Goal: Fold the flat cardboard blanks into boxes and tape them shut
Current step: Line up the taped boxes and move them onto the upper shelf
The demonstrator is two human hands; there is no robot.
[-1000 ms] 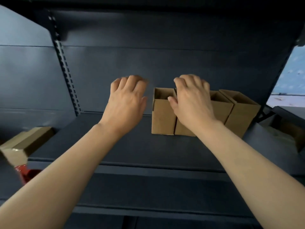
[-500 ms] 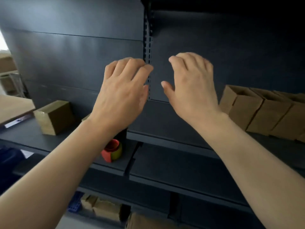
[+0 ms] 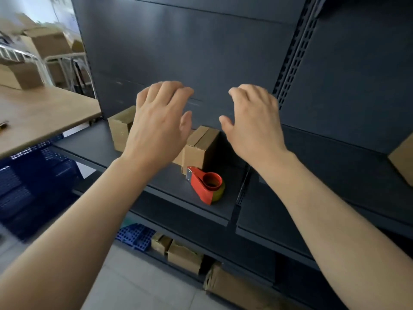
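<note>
Both hands are raised in front of the dark metal shelving, centre of frame.

Left hand: back toward the camera, fingers relaxed and slightly bent, holding nothing.
Right hand: same posture, thumb out toward the left hand, empty.
The two hands are near each other but apart. Neither touches any object.

Shelf: dark board running from mid-left to the right of frame.

- Closed box: cardboard, seen in the gap below and between the hands. Top flaps are down, with a seam along the middle. Its left part is hidden behind the left hand.
- Second box: further left on the same shelf, closed, partly covered by the left hand.
- Tape dispenser: red, lies on the shelf just in front of the closed box, low-centre. It is loaded with a roll, and its metal blade end points toward the box's lower corner. I cannot confirm contact.

Right edge: the corner of another cardboard box on the neighbouring shelf bay, cut off by the frame.

Bottom centre, lower shelf: several small cardboard boxes beside a blue perforated crate.

Left side: stacked blue crates stand under a wooden table.

Upper left background is blurred. Larger cartons are visible there.
</note>
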